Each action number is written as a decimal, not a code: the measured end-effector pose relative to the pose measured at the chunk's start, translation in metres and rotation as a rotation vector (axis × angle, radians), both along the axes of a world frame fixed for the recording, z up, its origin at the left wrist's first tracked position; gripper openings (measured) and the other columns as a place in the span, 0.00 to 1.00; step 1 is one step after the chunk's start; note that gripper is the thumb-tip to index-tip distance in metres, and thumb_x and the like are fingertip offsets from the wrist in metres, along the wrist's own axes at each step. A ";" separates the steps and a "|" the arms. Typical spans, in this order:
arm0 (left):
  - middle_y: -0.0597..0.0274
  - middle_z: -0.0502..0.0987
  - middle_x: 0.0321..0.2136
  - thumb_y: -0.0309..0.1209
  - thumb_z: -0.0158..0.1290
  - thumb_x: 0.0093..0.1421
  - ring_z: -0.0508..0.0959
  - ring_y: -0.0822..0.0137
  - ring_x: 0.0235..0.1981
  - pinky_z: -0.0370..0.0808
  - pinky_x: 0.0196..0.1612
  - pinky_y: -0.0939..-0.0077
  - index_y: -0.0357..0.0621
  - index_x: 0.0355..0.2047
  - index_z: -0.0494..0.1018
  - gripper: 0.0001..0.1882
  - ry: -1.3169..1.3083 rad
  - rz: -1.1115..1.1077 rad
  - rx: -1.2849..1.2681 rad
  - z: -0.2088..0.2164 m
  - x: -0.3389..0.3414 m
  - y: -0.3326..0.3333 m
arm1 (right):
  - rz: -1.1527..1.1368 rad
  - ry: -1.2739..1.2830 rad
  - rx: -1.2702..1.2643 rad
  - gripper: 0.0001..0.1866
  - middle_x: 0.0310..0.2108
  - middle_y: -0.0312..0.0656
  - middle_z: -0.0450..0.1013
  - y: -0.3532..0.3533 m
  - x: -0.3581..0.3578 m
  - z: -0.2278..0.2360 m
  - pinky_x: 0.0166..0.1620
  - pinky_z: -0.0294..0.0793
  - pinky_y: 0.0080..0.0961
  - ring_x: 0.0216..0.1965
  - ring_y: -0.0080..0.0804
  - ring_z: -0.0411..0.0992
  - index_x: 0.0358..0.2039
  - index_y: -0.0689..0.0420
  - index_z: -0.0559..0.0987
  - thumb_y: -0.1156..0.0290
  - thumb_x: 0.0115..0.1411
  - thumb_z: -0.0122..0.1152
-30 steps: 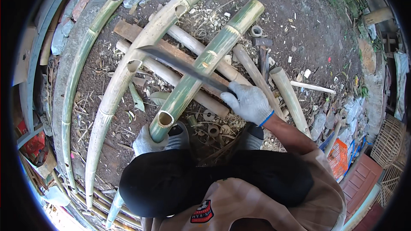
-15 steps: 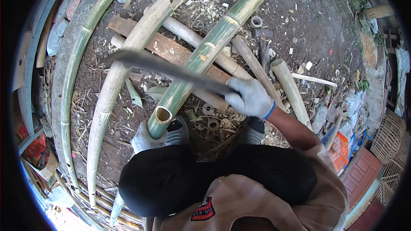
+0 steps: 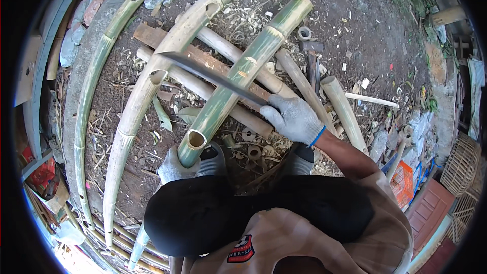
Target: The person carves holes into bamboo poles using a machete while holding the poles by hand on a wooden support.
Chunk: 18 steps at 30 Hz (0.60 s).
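My right hand (image 3: 297,117), in a pale knitted glove with a blue cuff, is closed around the handle of a machete (image 3: 210,77). Its dark blade slants up to the left, above a green bamboo pole (image 3: 236,81), with the tip over a longer pale bamboo pole (image 3: 133,105); whether it touches either cannot be told. The green pole lies tilted away from me, its hollow cut end near my knees. There my left hand (image 3: 175,166), also gloved, grips the pole from its left side; my knee and the pole hide part of it.
Beneath the green pole lie a wooden plank (image 3: 149,35) and round bamboo supports (image 3: 223,45). A hammer (image 3: 311,56), cut bamboo rings (image 3: 304,33) and short poles (image 3: 345,111) lie to the right. Another green pole (image 3: 94,86) curves along the left. Shavings litter the dirt.
The machete's tip has swung away from me and to the right, uncovering a notch in the pale pole. My left hand keeps its hold on the green pole. The view has shifted slightly.
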<state>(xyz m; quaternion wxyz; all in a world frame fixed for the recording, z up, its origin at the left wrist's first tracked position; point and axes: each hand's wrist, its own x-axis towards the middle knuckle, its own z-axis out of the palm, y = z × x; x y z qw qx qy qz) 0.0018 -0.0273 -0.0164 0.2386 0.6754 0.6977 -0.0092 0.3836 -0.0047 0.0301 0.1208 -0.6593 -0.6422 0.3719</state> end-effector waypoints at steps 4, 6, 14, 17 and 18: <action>0.45 0.86 0.37 0.47 0.74 0.45 0.87 0.39 0.40 0.84 0.43 0.46 0.49 0.52 0.78 0.34 -0.031 0.006 0.016 0.005 -0.003 -0.003 | 0.128 0.053 0.269 0.26 0.33 0.55 0.81 -0.010 0.000 0.010 0.41 0.81 0.51 0.37 0.60 0.82 0.45 0.56 0.82 0.43 0.72 0.57; 0.45 0.86 0.37 0.46 0.74 0.45 0.87 0.39 0.41 0.84 0.43 0.46 0.49 0.50 0.78 0.33 -0.009 0.002 0.036 0.000 -0.003 -0.001 | 0.012 -0.112 -0.057 0.26 0.33 0.57 0.81 -0.001 0.011 -0.011 0.41 0.81 0.53 0.37 0.62 0.82 0.43 0.55 0.81 0.42 0.73 0.55; 0.44 0.85 0.37 0.49 0.73 0.46 0.87 0.39 0.39 0.84 0.44 0.47 0.45 0.48 0.77 0.33 0.004 0.013 -0.010 0.011 -0.003 0.000 | 0.084 -0.050 0.055 0.31 0.33 0.59 0.81 -0.009 0.008 -0.003 0.40 0.81 0.56 0.37 0.62 0.82 0.43 0.59 0.80 0.38 0.74 0.52; 0.44 0.86 0.36 0.48 0.74 0.45 0.87 0.38 0.39 0.84 0.42 0.46 0.49 0.51 0.78 0.34 0.016 -0.045 0.000 -0.006 -0.008 0.003 | -0.074 -0.163 -0.123 0.34 0.29 0.64 0.79 -0.004 0.015 -0.021 0.41 0.79 0.58 0.37 0.67 0.80 0.45 0.62 0.81 0.37 0.76 0.48; 0.44 0.86 0.37 0.48 0.73 0.45 0.87 0.38 0.40 0.84 0.43 0.46 0.49 0.52 0.78 0.35 -0.041 -0.035 0.025 -0.006 -0.001 0.003 | -0.067 -0.113 -0.111 0.35 0.29 0.63 0.79 -0.008 0.013 -0.011 0.41 0.79 0.57 0.36 0.67 0.80 0.45 0.62 0.81 0.37 0.75 0.49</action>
